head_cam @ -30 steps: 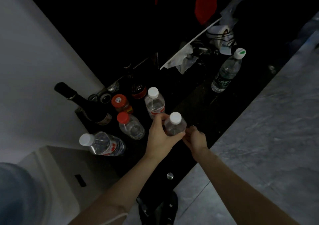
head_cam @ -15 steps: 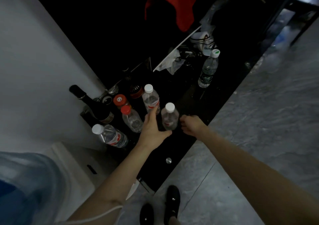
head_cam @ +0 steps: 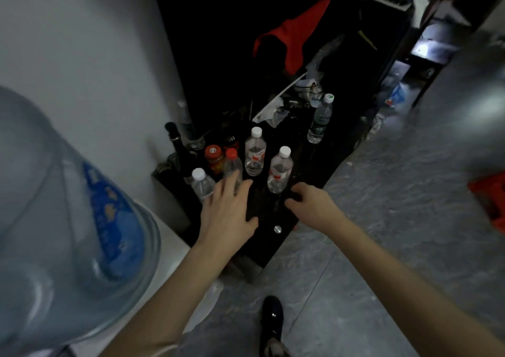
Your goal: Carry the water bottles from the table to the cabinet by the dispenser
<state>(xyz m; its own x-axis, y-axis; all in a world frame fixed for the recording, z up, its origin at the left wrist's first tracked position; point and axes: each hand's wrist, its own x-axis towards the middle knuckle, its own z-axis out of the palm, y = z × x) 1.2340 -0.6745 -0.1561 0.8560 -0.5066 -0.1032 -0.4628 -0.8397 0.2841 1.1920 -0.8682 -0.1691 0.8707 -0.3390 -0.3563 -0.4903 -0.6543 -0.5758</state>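
The big translucent blue dispenser jug (head_cam: 68,220) fills my left side, beside the glossy black cabinet top (head_cam: 262,209). My left hand (head_cam: 226,214) hovers flat over it, fingers straight and spread, holding nothing; my right hand (head_cam: 311,203) hangs beside it, fingers loosely curled, empty. The clear white-capped water bottle with a red label (head_cam: 278,170) stands upright on the cabinet just beyond my right hand, another like it (head_cam: 255,151) behind.

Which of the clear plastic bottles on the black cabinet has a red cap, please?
The small clear bottle just beyond the left hand, beside the red-lidded jar; the other clear bottles wear white caps.
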